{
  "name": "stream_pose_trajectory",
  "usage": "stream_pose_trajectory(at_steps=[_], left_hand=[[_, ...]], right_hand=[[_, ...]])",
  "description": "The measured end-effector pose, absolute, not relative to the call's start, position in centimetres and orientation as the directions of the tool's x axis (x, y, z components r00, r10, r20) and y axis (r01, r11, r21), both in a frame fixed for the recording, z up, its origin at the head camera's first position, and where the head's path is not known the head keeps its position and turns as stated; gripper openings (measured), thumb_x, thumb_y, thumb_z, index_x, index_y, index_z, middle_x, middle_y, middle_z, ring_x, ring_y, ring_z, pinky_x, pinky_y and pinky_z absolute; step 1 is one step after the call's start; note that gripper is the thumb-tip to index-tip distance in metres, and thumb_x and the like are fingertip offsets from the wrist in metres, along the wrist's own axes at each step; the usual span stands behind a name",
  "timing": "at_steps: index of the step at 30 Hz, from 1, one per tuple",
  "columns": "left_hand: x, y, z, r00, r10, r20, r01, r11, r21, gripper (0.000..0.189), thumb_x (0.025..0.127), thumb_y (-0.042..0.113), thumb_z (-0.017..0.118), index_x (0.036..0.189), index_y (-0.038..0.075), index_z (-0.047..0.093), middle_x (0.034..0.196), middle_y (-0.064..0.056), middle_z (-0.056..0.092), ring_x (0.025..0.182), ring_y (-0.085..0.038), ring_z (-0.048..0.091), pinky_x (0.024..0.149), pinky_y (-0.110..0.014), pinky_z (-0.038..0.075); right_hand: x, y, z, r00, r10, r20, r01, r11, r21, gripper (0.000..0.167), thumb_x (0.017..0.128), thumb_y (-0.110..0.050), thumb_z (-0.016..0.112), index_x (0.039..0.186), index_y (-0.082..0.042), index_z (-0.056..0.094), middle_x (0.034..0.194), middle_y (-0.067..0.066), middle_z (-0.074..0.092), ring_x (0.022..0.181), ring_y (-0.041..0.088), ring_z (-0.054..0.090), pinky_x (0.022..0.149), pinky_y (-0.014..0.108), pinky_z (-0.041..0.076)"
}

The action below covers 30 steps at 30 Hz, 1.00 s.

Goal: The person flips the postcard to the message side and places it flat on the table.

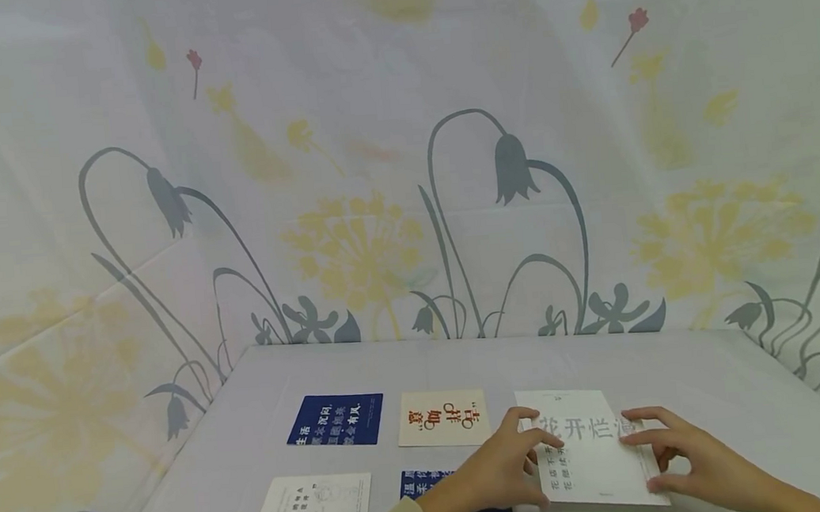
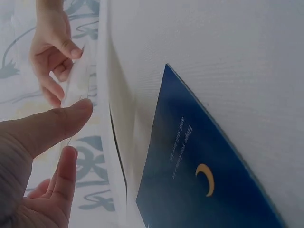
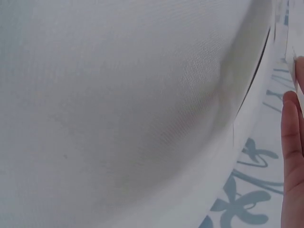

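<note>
A white card (image 1: pixel 600 473) with grey printed characters is held between both hands at the right of the head view. My left hand (image 1: pixel 499 464) grips its left edge, fingers toward the top and thumb at the lower corner. On the opposite edge, my right hand (image 1: pixel 691 458) pinches it with fingers above and thumb below. The left wrist view shows the card (image 2: pixel 78 78) nearly edge-on, raised over the table. A dark blue card (image 2: pixel 199 166) with a yellow crescent moon lies below the left hand; the forearm partly covers it in the head view.
On the pale table (image 1: pixel 734 392), a blue card (image 1: pixel 339 419) with white characters and a cream card (image 1: pixel 443 418) with red-brown characters lie at the back. A white printed card (image 1: pixel 313 509) sits front left. A flower-patterned curtain (image 1: pixel 389 154) borders the table's back and sides.
</note>
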State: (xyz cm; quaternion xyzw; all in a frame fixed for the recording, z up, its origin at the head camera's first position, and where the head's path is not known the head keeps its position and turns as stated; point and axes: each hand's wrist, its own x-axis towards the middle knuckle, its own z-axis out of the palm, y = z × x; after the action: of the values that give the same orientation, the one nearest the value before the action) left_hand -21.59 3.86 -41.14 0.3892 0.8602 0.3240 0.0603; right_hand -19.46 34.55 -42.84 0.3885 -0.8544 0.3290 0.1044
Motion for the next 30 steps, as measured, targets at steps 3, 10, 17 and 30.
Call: stream_pose_trajectory(at_steps=[3,10,17,30], left_hand=[[-21.6,3.8,-41.2,-0.699,0.699,0.151,0.581,0.433,0.689,0.063,0.066,0.006,0.084,0.122,0.019,0.059,0.144,-0.005,0.024,0.077,0.006,0.049,0.068,-0.009,0.044],[-21.6,4.1,-41.2,-0.763,0.623,0.173,0.423,0.279,0.862,0.066,0.06,-0.01,0.081,0.117,0.016,0.061,0.142,0.0,0.024,0.077,0.003,0.053,0.07,-0.012,0.048],[-21.3,4.5,-40.8,-0.807,0.571,0.153,0.314,0.195,0.929,0.068,0.059,-0.019,0.071,0.118,0.014,0.061,0.144,0.002,0.022,0.074,0.0,0.053,0.066,-0.015,0.05],[-21.0,5.1,-40.4,-0.902,0.425,0.079,0.2,0.249,0.947,0.06,0.062,-0.016,0.07,0.11,0.02,0.065,0.106,0.01,0.048,0.066,-0.003,0.054,0.056,-0.018,0.048]], right_hand=[[-19.6,34.5,-42.8,-0.663,-0.576,0.478,-0.744,0.439,-0.504,0.048,0.073,-0.005,0.076,0.119,-0.007,0.06,0.136,-0.014,0.035,0.069,0.005,0.052,0.058,0.02,0.051],[-19.4,34.1,-42.1,-0.727,-0.469,0.502,-0.679,0.377,-0.63,0.067,0.071,0.012,0.072,0.132,0.0,0.044,0.125,-0.012,0.042,0.065,0.01,0.057,0.056,0.023,0.052],[-19.2,34.0,-41.8,-0.806,-0.376,0.457,-0.575,0.316,-0.754,0.081,0.073,0.016,0.069,0.142,-0.005,0.032,0.111,-0.007,0.049,0.068,0.016,0.06,0.057,0.026,0.053],[-19.1,34.4,-41.2,-0.89,-0.325,0.319,-0.422,0.328,-0.845,0.072,0.08,0.006,0.067,0.134,-0.033,0.04,0.087,0.008,0.062,0.073,0.017,0.063,0.062,0.029,0.054]])
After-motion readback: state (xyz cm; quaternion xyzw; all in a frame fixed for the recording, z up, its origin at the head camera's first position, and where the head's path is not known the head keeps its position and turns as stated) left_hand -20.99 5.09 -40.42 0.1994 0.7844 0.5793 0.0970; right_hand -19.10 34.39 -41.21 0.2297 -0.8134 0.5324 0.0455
